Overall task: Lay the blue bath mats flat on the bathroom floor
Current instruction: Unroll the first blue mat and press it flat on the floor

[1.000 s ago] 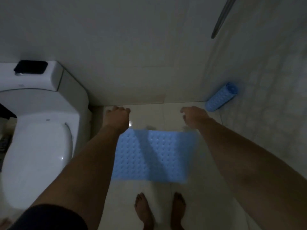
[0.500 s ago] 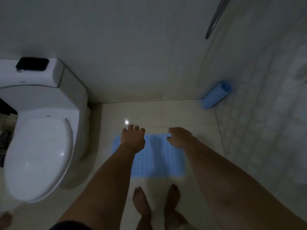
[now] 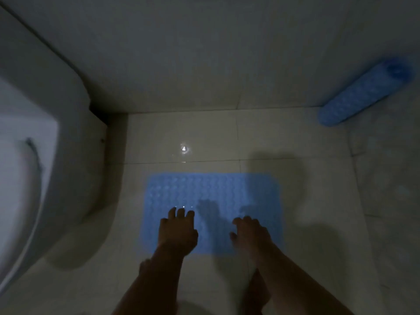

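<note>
The bumpy blue rubber bath mat (image 3: 211,208) lies flat on the pale tiled floor (image 3: 181,133), beside the white toilet (image 3: 34,155). Left hand (image 3: 177,233) and right hand (image 3: 250,233) rest spread on its near edge; moments ago they held it hanging. A rolled blue mat (image 3: 361,94) leans in the far right corner.

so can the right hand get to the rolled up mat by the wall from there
Probably not without moving: the right hand is over the flat mat, and the rolled mat leans well off at the far wall, with bare floor between.
</note>
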